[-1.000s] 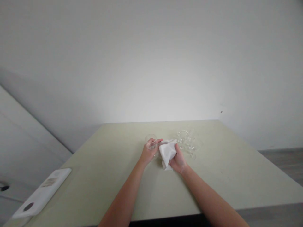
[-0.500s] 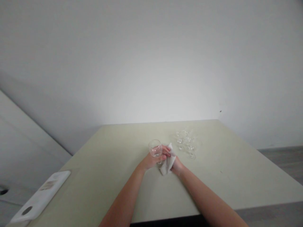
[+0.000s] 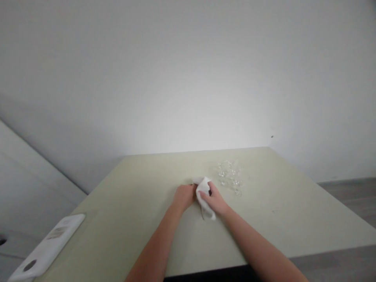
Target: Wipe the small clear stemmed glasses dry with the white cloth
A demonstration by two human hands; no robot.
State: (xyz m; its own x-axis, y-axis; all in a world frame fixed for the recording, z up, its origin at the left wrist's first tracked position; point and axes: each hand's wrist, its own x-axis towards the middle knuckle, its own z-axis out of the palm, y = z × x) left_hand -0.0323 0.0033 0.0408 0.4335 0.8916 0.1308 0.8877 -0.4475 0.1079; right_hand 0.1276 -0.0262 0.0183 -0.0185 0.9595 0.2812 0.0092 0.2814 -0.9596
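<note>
Near the middle of the table, my left hand [image 3: 185,196] is closed, fingers curled toward a white cloth [image 3: 203,192]. The clear stemmed glass it held a moment ago is covered by the cloth and the hands, so I cannot make out its outline. My right hand [image 3: 216,199] grips the cloth from the right, thumb across its front and fingers behind. Both hands press close together around the cloth. Just beyond my right hand, several clear stemmed glasses [image 3: 230,174] lie clustered on the table; their outlines blend together.
The pale table [image 3: 141,196] reaches back to a plain white wall [image 3: 188,86]. At its left edge lies a white, flat, rounded object [image 3: 48,248] with a dark oval at its near end. Grey floor [image 3: 349,199] shows beyond the right edge.
The glass, upright and visible in my left hand before, is now hidden. My left hand has turned knuckles-up, and my right hand has brought the cloth over in front.
</note>
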